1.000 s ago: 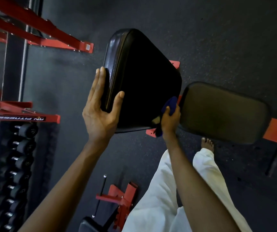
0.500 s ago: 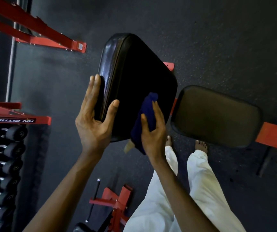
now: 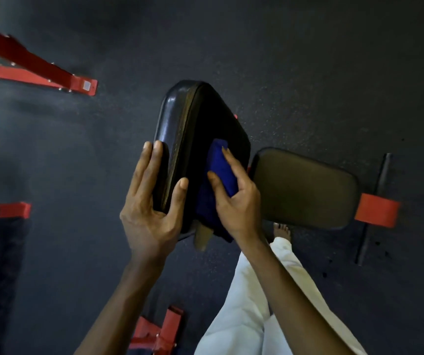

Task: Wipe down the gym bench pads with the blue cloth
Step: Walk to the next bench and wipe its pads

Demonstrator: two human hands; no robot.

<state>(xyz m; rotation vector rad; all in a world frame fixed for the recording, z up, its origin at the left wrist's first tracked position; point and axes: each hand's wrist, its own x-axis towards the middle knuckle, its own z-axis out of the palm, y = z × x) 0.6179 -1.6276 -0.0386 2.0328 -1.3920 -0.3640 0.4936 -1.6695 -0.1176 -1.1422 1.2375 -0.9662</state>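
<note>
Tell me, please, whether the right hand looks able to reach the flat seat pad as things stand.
Probably yes. The right hand holds the blue cloth against the raised back pad, and the seat pad lies right beside it, its top bare, with nothing showing between them.

Dim, underexposed view with a faint sheen on the raised pad (image 3: 198, 134) and soft, stretched corners.

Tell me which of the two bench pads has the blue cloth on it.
The tilted glossy pad, which the left hand grips by its edge; the right hand presses the blue cloth against it. The flat matte pad beside it is untouched.
</note>
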